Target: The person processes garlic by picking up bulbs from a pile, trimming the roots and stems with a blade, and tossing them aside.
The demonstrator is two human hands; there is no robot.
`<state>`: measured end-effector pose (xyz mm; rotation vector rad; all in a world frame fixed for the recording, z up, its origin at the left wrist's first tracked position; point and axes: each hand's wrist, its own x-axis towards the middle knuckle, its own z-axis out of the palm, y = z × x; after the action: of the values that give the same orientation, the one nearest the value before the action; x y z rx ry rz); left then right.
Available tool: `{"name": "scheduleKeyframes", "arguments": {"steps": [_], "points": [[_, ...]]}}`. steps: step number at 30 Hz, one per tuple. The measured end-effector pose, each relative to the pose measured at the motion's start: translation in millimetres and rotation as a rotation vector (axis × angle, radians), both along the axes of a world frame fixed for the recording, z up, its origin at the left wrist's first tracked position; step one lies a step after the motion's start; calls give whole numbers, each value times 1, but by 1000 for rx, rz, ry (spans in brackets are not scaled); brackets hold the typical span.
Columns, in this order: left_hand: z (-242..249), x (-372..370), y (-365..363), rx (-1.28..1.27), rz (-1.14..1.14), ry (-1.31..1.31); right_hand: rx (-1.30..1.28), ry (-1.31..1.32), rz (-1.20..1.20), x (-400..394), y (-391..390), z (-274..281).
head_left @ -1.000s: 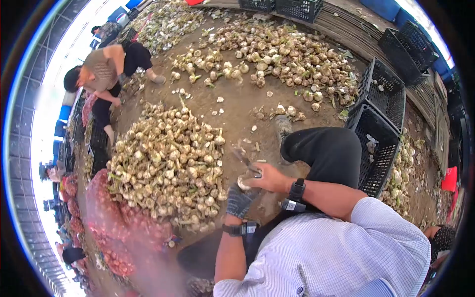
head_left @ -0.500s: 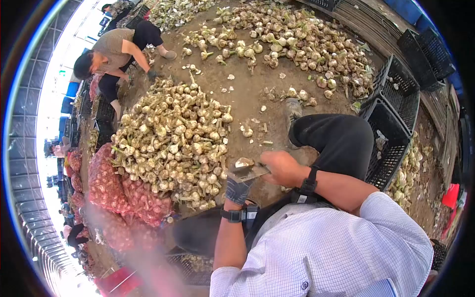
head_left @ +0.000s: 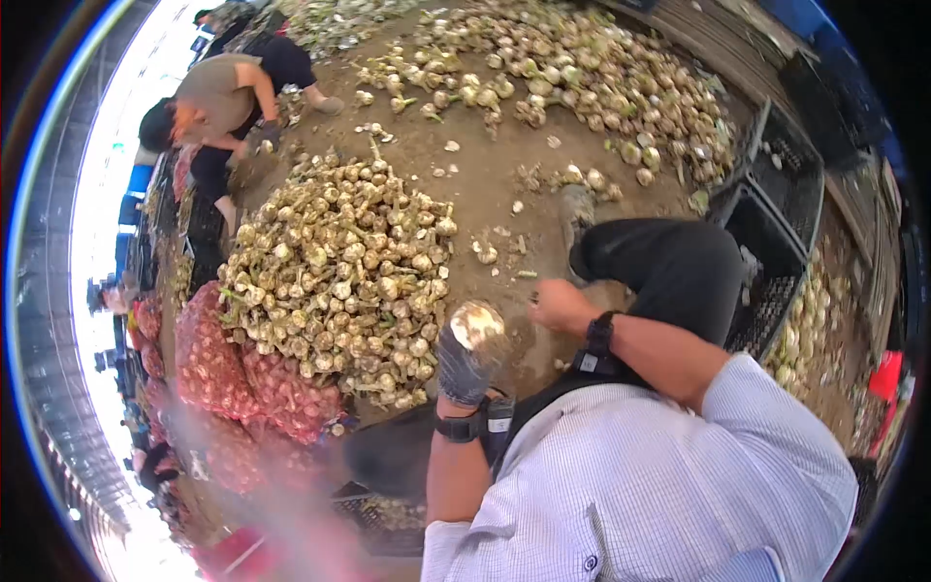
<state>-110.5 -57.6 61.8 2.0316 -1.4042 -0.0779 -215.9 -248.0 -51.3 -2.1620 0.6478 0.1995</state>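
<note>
My left hand (head_left: 465,373), in a grey glove, is closed around a garlic bulb (head_left: 476,325) with a pale, bare face turned up. My bare right hand (head_left: 562,307) is a fist just to the right of it, apart from the bulb. It grips a knife whose blade is smeared by motion and hardly shows now. Left of my hands rises a large heap of garlic bulbs (head_left: 339,276) with short stems. A single bulb (head_left: 485,252) lies on the dirt floor beyond my hands.
Red mesh sacks (head_left: 218,354) of garlic lean at the heap's left. Black plastic crates (head_left: 766,233) stand right of my knee. More garlic (head_left: 582,78) spreads across the far floor. Another person (head_left: 218,92) bends at the upper left, a gloved hand near the heap.
My right hand has moved slightly right, and the knife blade has left the bulb. My left hand has turned the bulb's pale face up. The other person's gloved hand has drawn back from the heap.
</note>
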Motion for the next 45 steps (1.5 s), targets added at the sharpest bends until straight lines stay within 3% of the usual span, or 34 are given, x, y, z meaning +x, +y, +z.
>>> {"name": "scheduleKeyframes", "arguments": {"steps": [1, 2, 4, 5, 8, 9, 12, 15, 17, 19, 21, 23, 24, 26, 28, 33, 35, 39, 40, 41, 43, 45], "points": [[-1, 5, -1, 106, 148, 576, 77, -86, -59, 0, 0, 5], [-5, 6, -2, 76, 164, 738, 169, -166, -140, -4, 3, 6], [-15, 4, -3, 38, 193, 1072, 589, -141, -171, -11, 1, 53], [-22, 5, -4, 71, 127, 1044, 796, -128, -180, -10, 1, 68], [-28, -7, -16, 16, 40, 799, 773, -364, -165, -2, 18, 67], [-26, -8, -19, -7, 12, 813, 852, -311, -193, -4, 15, 99], [-11, -11, -17, -46, 93, 1111, 751, -279, -194, -2, 16, 85], [-11, -2, -7, -112, 379, 1951, 181, -555, -9, 3, 19, 80], [-56, -1, 8, -125, 113, 1586, 132, -613, 122, 5, 26, 81], [-71, -1, 13, -55, 0, 1287, 125, -620, 169, 4, 29, 88], [-53, 6, 4, -92, 228, 1799, 162, -580, 134, 0, 29, 97], [-49, 12, 2, -27, 261, 1807, 139, -520, 108, -2, 24, 85], [-57, 13, 5, 50, 176, 1561, 129, -489, 94, -4, 22, 80], [-71, 15, 15, 61, 173, 1523, 62, -504, 103, -6, 19, 72], [-66, 14, 17, -76, 336, 1937, 41, -504, 123, -6, 20, 71], [-84, 14, 40, 23, 53, 1210, 58, -520, 192, -5, 23, 75], [-83, 12, 45, -196, 543, 2015, -93, -246, 234, -2, 19, 45], [-113, 34, 74, -5, 303, 1210, -188, 251, 240, -8, 0, 14], [-121, 43, 80, 54, 297, 988, -191, 227, 221, -5, 2, 13], [-133, 46, 83, -77, 372, 1172, -192, 203, 207, -3, 6, 12], [-100, 43, 49, -205, 460, 1343, -189, 153, 134, 0, 6, 3], [-48, 38, -11, -216, 307, 1172, -162, 96, 36, 0, 4, -15]]}}
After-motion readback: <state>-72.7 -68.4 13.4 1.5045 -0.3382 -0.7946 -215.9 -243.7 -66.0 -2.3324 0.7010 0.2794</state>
